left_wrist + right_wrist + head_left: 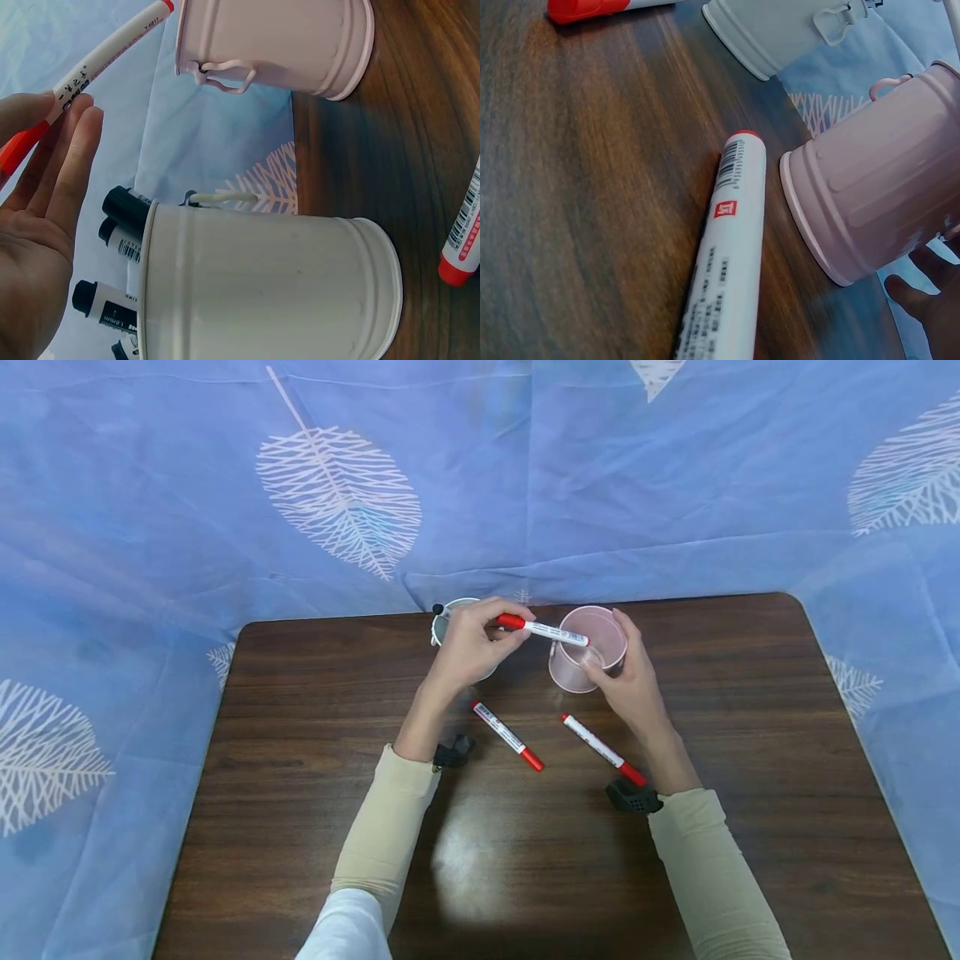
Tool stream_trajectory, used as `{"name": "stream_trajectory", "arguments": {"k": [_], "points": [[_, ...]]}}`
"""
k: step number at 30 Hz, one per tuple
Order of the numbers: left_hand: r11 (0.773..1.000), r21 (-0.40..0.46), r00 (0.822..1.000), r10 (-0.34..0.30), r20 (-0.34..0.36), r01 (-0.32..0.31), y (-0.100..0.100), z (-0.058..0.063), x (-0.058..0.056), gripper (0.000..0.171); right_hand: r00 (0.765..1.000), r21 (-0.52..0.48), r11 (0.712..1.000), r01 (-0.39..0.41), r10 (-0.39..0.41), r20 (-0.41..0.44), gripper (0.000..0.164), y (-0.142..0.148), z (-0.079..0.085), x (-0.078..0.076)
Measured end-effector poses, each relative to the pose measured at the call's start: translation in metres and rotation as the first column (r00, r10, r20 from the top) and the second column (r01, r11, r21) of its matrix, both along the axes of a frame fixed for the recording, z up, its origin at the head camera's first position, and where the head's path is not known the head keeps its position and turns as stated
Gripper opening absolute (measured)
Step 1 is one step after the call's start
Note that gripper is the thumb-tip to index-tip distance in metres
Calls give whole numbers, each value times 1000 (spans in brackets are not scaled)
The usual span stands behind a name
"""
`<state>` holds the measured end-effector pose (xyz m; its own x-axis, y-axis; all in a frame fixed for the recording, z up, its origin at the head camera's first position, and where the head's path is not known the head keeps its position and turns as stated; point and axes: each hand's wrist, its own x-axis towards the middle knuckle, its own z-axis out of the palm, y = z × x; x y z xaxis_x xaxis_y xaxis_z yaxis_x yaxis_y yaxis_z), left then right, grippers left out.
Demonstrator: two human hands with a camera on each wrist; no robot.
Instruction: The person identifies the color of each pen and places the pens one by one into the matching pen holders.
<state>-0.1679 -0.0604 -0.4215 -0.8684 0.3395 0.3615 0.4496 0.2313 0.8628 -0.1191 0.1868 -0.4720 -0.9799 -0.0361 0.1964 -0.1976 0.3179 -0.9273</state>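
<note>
My left hand (471, 647) pinches a white marker (555, 633) by its red cap end, between thumb and fingers. The marker's other end overlaps the mouth of a pink bucket (567, 677) in the head view. My right hand (637, 689) holds that bucket at its right side, thumb in front and fingers toward the back. In the right wrist view the bucket stands upright on the table, with fingers (911, 296) at its side. A white bucket (270, 285), partly behind my left hand in the head view, has several black-capped markers (126, 212) sticking out.
Two more red-capped white markers lie on the dark wooden table (300, 793): one left of centre (501, 729), the other marker (596, 743) near my right wrist. Behind the table's far edge hangs a blue cloth (480, 485) with white leaf patterns.
</note>
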Motion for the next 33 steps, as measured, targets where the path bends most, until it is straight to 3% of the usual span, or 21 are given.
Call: {"name": "stream_trajectory", "arguments": {"k": [11,20,33], "points": [[994,-111,998,-26,-57,19,13,3,-4,19,1000,37,999,10,-10,3,80,-2,4,-2],[984,-175,997,-48,-68,36,25,-7,1,19,1000,56,998,-4,3,12,80,0,3,6],[977,-209,994,-68,-80,50,34,-8,-1,20,1000,56,998,-10,10,6,81,-3,3,4]]}}
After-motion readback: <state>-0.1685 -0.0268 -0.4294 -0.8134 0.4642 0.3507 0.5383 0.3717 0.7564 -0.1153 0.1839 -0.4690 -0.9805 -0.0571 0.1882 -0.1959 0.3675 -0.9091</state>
